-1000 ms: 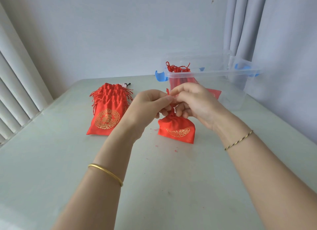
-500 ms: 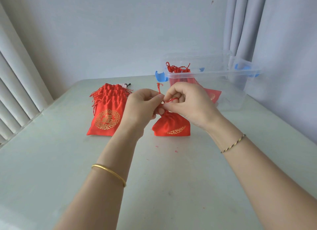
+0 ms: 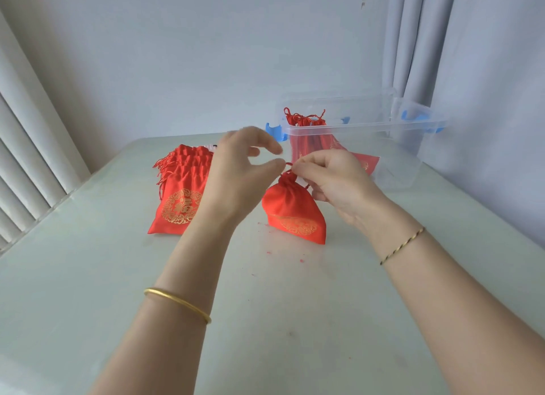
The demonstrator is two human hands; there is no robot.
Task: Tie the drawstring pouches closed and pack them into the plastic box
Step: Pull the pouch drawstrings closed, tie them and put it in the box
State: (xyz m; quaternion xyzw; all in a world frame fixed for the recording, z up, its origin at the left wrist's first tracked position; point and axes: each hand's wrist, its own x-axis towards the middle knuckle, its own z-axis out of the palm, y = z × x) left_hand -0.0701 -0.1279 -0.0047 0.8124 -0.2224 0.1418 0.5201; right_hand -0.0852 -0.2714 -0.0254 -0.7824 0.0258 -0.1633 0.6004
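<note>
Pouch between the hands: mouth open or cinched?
Cinched. Neck of the pouch is bunched tight below the right hand, which pinches the cord; knotted or not, cannot tell.

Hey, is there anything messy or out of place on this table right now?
Slightly, yes: small red flecks lie scattered on the pale green table, in front of and beside the red satin drawstring pouch being tied. They look like lint shed from the cords. Nothing else stands out.

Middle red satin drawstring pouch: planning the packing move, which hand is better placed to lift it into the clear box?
Probably right: the right hand pinches the red satin pouch by its cord and is nearer the clear plastic box; the left hand hovers, fingers apart.
</note>
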